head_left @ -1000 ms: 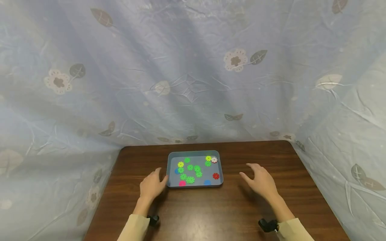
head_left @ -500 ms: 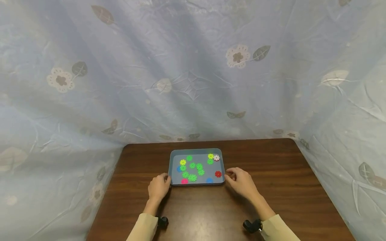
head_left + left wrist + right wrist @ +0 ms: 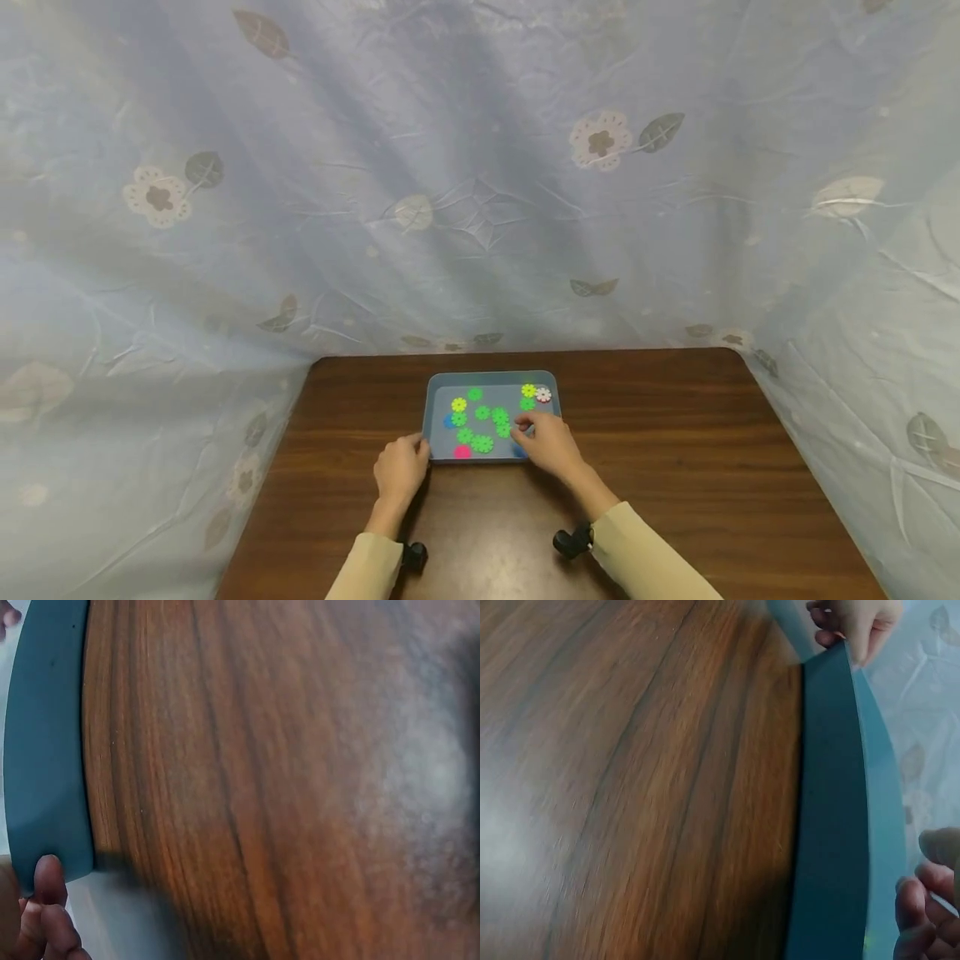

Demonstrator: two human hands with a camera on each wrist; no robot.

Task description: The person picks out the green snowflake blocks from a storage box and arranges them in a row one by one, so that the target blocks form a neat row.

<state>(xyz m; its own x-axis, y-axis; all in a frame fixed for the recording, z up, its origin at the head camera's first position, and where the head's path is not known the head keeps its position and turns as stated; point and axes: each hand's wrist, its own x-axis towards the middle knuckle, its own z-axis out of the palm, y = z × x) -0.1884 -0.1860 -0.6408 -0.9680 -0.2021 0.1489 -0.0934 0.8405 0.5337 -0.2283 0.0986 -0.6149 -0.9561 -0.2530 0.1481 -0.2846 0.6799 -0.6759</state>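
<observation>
We steady shallow blue-grey rectangular plastic-looking tray (image 3: 495,379) on brown wood-grain table (image 3: 645,417) — left hand (image 3: 401,468) pinching near-left corner; right hand (image 3: 552,445) above tray, fingers bent, parted, near flat green notched discs (image 3: 483,444) inside — probably reaching step, next calling for fingertip pinch

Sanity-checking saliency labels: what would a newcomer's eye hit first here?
Probably the bright green, notched flat discs scattered across the shallow grey-blue rectangular tray on the dark brown wood-grain table. Next, likely the two bare hands: the left hand grips the tray's near left corner, while the right hand is over its near right part.
</observation>
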